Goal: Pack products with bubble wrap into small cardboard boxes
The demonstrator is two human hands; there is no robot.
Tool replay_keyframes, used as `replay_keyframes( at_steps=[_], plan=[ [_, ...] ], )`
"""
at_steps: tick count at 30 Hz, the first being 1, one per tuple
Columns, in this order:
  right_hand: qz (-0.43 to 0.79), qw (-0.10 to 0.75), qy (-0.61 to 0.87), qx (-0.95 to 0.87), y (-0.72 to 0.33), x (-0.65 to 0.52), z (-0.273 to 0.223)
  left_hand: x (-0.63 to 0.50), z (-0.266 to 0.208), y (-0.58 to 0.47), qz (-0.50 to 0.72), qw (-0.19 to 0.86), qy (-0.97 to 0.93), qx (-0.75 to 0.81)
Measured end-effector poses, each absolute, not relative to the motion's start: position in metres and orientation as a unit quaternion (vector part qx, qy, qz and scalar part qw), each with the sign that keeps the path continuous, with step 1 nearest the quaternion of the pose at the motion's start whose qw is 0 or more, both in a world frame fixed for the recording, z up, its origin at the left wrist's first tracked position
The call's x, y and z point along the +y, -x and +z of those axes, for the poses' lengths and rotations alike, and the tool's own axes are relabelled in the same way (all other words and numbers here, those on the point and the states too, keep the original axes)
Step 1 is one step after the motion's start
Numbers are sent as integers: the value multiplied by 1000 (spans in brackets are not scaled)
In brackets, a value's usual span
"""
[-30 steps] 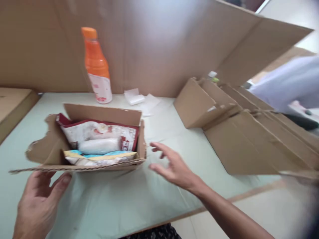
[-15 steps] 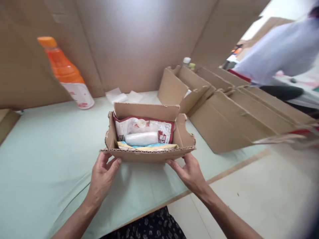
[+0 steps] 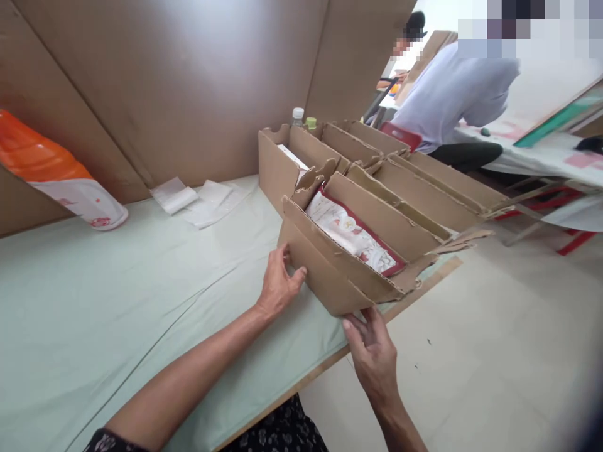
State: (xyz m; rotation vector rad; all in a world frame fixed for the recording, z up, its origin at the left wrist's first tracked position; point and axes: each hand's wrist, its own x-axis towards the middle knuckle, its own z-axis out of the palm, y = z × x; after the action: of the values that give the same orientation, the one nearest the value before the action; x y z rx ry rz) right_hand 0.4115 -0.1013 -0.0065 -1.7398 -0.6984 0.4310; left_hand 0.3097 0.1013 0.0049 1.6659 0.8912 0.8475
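Observation:
A small open-topped cardboard box (image 3: 325, 267) stands at a slant near the table's right edge, close against other boxes. Inside it lies a white packet with a dark red border (image 3: 355, 232); the box's near wall hides the lower contents. My left hand (image 3: 280, 282) grips the box by its left end, thumb on the near wall and fingers round the corner. At the lower right corner, my right hand (image 3: 372, 348) holds the box from below, with its fingertips partly hidden behind the cardboard.
Several cardboard boxes (image 3: 424, 188) stand in rows to the right, with bottles behind them. An orange-and-white bottle (image 3: 89, 194) leans at the left. Clear plastic pieces (image 3: 207, 198) lie at the back. A person in a light shirt (image 3: 461, 94) sits beyond, beside another table.
Both hands have carried the box to the right and turned it, so it now sits against the row of boxes. The view has swung right.

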Motion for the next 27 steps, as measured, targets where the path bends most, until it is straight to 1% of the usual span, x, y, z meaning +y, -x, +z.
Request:
replay_keyframes(
  at_steps=[4, 7, 11, 13, 16, 18, 27],
  plan=[
    [163, 608, 709, -318, -426, -79, -16, 106, -5, -327, 316, 481, -754, 317],
    [177, 627, 687, -322, -436, -66, -19, 115, -8, -326, 285, 450, -795, 291],
    [203, 635, 681, -303, -441, -64, -21, 101, -11, -292, 248, 420, -837, 247],
    [205, 633, 680, -307, -441, -65, -22, 82, -12, -267, 239, 386, -860, 234],
    [208, 631, 677, -317, -440, -67, -25, 57, -16, -236, 232, 302, -896, 230],
    [207, 631, 679, -314, -440, -67, -26, 46, -18, -226, 234, 265, -906, 233],
    [226, 619, 676, -330, -440, -72, -24, 42, -14, -226, 254, 222, -914, 224]
  ],
)
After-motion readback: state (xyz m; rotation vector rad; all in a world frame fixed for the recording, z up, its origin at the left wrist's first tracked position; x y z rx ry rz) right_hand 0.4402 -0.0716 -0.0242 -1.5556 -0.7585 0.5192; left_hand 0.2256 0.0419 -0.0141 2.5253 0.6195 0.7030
